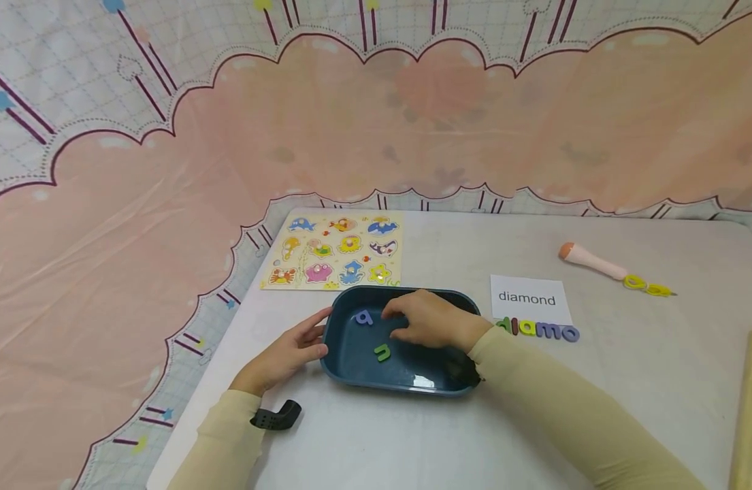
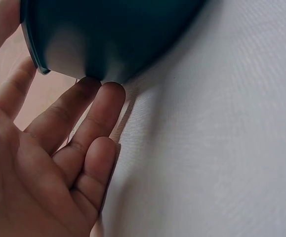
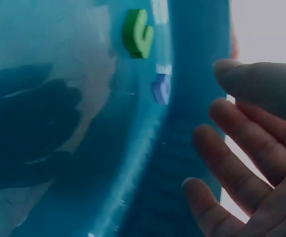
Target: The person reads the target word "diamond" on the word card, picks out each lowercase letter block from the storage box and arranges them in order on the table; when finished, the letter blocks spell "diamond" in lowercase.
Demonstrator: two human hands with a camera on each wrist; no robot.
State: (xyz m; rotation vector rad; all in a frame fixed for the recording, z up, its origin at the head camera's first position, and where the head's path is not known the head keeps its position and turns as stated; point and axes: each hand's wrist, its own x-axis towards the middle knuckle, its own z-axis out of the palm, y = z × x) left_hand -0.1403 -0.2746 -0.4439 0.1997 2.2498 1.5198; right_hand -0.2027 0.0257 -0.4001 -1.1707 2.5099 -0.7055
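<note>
A dark blue tray (image 1: 351, 364) sits on the white table, with a purple letter (image 1: 364, 318) and a green letter (image 1: 382, 352) lying inside it. My left hand (image 1: 282, 359) rests at the tray's left end; in the left wrist view its extended fingers (image 2: 108, 106) touch the outer wall. Over the tray's inside hovers my right hand (image 1: 435, 320), fingers apart and loosely bent. Nothing shows between those fingers (image 3: 222, 150) in the right wrist view, and both letters lie away from them. The tray floor beneath the right hand is partly hidden.
Right of the tray, a white card (image 1: 531, 299) reads "diamond", with foam-like letters (image 1: 544, 329) spelling "diamo" along its lower edge. A sea-animal puzzle board (image 1: 333, 252) lies behind the tray. A pink stick-like object with yellow loops (image 1: 596, 262) is at back right; a wooden piece (image 1: 749, 408) edges the right.
</note>
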